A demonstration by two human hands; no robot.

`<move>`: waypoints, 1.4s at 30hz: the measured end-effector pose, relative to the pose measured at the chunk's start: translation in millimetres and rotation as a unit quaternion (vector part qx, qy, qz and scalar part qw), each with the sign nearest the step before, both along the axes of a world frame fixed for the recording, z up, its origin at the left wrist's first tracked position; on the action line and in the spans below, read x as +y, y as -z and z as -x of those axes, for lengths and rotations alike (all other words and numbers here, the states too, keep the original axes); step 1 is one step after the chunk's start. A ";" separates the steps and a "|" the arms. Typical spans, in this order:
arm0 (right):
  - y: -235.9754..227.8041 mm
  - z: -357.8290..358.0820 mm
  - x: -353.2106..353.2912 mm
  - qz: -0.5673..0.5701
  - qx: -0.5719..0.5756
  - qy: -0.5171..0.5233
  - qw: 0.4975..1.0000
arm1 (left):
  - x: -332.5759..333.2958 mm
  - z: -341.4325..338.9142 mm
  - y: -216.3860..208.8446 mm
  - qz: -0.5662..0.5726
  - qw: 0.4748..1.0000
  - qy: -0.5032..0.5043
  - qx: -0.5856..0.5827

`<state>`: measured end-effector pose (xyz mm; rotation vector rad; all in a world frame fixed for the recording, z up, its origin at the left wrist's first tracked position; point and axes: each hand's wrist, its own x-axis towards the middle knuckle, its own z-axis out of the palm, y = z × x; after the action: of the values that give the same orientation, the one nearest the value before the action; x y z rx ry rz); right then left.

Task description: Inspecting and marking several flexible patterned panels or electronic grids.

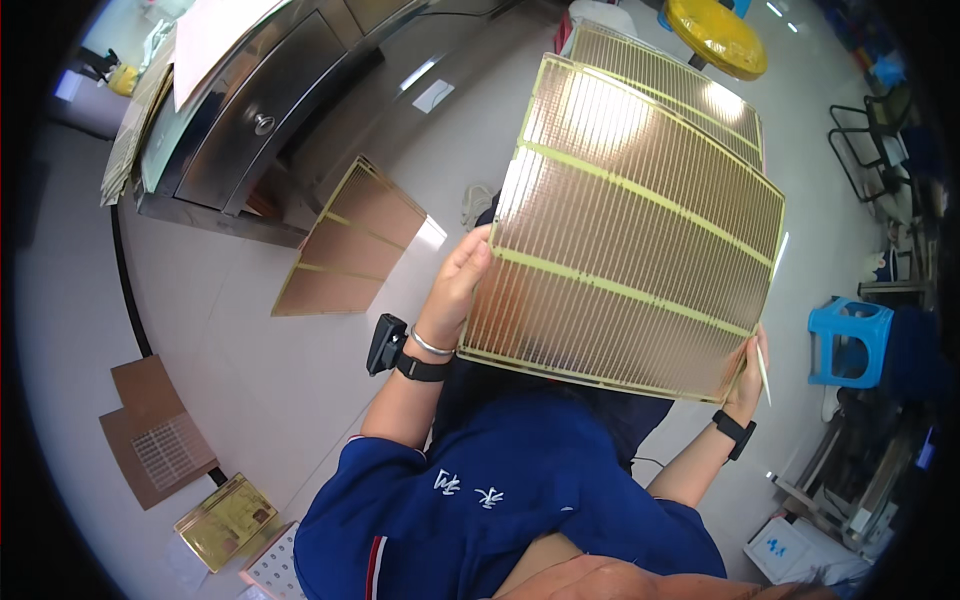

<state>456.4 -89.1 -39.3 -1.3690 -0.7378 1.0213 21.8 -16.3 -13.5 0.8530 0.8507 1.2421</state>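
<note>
A large copper-coloured circuit board panel with fine lines and yellow-green strips is held up in front of me, tilted. My left hand is closed on its left edge, the thumb on the front face. At the lower right corner my right hand grips the panel, its fingers partly hidden behind it. A thin white pointed stick juts out beside the right hand; it seems held there too. Behind the raised panel a similar panel shows at the far side, its lower part covered.
Another copper panel leans near a steel cabinet on the left. Cardboard and a gold-coloured tray lie at the lower left. A yellow-topped stool stands far off, a blue stool at the right.
</note>
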 end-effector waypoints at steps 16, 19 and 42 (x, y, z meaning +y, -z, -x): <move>-0.2 0.4 -0.3 -0.031 0.007 0.031 0.999 | -8.9 5.2 -1.7 -0.008 0.995 0.069 -0.066; 1.6 -4.7 -2.5 -0.044 0.010 0.023 0.999 | -7.7 3.1 0.9 -0.011 0.996 0.056 -0.063; -45.7 20.5 -3.1 -0.080 0.015 -0.056 0.995 | -2.0 43.9 41.1 0.013 0.994 -0.059 -0.091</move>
<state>435.9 -92.2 6.4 -1.1839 -0.8633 1.0450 -22.1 -18.2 -54.7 0.6646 0.7775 1.3860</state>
